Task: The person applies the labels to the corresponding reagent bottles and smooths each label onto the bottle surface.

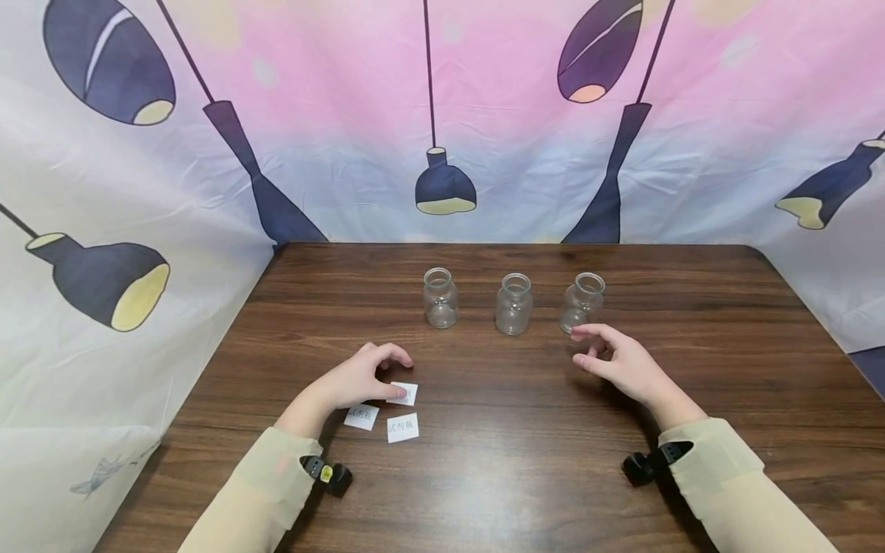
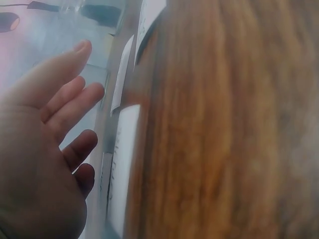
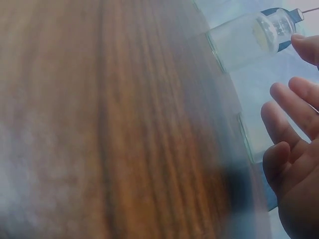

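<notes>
Three small white paper labels [image 1: 403, 428] with handwriting lie on the wooden table, left of centre. My left hand [image 1: 356, 378] hovers over the farthest label [image 1: 411, 399], its thumb overlapping that label in the head view. In the left wrist view the fingers [image 2: 75, 109] are loosely bent, with nothing between them. Three clear glass jars without lids stand upright in a row: a left jar [image 1: 441, 303], a middle jar [image 1: 514, 311] and a right jar [image 1: 579, 305]. Just in front of the right jar is my right hand [image 1: 622, 365], fingers relaxed and holding nothing.
The dark wooden table [image 1: 484, 491] runs back to a printed cloth [image 1: 359, 153] hanging behind it and along its left side. Black wrist cameras [image 1: 639, 468] sit on both sleeves, close above the tabletop.
</notes>
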The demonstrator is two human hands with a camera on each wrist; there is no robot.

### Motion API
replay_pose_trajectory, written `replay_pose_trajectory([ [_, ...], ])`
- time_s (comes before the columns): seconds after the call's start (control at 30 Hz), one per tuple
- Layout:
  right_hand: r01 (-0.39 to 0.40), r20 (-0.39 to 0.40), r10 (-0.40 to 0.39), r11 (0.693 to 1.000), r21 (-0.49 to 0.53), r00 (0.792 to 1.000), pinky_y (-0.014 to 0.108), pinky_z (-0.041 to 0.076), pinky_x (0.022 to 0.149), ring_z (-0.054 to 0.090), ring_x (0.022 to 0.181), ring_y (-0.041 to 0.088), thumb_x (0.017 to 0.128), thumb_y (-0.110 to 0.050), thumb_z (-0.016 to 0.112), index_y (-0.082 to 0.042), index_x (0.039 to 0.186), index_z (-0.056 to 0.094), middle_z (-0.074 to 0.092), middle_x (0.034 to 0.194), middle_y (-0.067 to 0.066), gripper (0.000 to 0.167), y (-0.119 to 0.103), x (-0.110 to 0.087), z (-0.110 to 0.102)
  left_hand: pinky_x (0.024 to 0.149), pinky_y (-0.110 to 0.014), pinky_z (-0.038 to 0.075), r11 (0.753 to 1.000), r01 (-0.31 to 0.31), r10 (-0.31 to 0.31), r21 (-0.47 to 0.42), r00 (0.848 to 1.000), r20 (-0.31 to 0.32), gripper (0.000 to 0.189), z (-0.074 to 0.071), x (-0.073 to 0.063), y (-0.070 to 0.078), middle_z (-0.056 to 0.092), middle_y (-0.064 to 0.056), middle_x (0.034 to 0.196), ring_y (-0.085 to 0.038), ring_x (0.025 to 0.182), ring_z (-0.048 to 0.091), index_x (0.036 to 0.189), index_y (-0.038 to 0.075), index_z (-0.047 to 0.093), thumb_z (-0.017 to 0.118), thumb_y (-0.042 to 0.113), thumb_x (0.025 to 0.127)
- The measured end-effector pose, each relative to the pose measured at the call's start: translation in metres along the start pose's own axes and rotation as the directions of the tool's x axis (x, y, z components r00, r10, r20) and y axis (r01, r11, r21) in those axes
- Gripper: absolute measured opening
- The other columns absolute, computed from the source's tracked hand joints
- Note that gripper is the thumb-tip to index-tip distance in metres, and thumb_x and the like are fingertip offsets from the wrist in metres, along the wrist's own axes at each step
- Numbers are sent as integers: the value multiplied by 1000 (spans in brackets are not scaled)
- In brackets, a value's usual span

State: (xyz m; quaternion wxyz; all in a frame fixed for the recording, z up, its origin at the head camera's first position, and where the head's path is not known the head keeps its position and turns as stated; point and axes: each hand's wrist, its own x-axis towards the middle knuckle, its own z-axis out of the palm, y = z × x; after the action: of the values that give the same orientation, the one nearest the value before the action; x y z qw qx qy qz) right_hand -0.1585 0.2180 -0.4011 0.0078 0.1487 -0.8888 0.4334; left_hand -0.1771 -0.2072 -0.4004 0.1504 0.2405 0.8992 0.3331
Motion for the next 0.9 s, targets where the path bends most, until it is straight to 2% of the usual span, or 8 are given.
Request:
replay_pose_trajectory([
  [0.2,13,0,-13,1000,25,1000,25,41,59,51,75,10,86,-19,69,-7,124,56,64,111,9,42,15,3,2,84,-37,37,1000,2,-2,1,1000,6,38,2,-1,-2,51,5,107,-17,97,42,112,23,58,76,31,78],
  [0.53,20,5,-20,999,38,1000,25,42,59,51,74,11,87,-18,67,-5,121,57,65,107,11,38,17,5,1,77,-35,37,999,-36,36,28,999,22,39,3,-1,-4,55,6,105,-17,92,39,110,22,60,77,29,76],
  [0.7,16,5,-16,999,46,1000,25,42,59,52,75,11,87,-18,67,-4,122,57,66,106,11,38,18,4,1,79,-34,35,993,-68,65,94,998,26,39,6,0,-4,58,10,108,-16,92,40,111,22,60,78,29,76],
  [0.9,9,4,-9,999,44,1000,24,43,62,53,78,11,88,-19,67,-4,122,57,66,105,10,38,18,4,2,82,-36,37,976,-120,120,183,993,14,33,8,2,-4,59,11,109,-16,96,43,111,21,61,73,22,81],
])
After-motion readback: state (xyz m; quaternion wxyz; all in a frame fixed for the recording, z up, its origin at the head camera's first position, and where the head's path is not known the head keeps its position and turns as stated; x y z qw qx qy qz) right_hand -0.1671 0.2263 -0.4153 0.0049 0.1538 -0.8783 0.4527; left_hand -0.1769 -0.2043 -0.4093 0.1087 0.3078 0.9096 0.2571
